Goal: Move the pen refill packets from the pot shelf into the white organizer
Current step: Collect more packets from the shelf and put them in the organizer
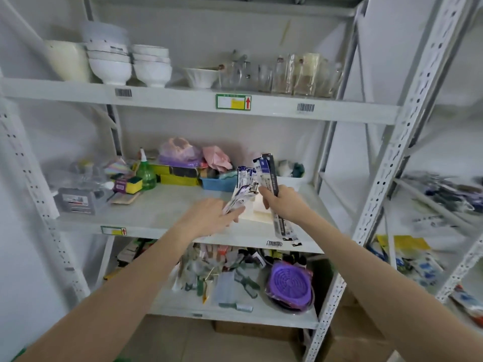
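Head view, left to right: at the upper left of the frame, glazed white bowls stand stacked on a painted steel shelf, with clear glass jars further right on the same board. On the middle shelf, a matte grey board, a green plastic spray bottle stands upright at centre left beside yellow sponges, and a blue plastic basket sits near the back.

The left hand, at the centre of the frame, lies palm down with its fingers nearly straight, pinching the lower ends of a few slim, glossy pen refill packets that slant up to the right. Just right of it stands the white organizer, a smooth boxy plastic holder on the middle shelf, with more long flat packets standing upright in it.

The right hand has its fingers curled around a bundle of dark, narrow refill packets; their tops rise above the organizer and their lower ends hang past the shelf edge. Lower right of centre, a round purple perforated strainer lies on the shelf below. Perforated white uprights frame the right side.
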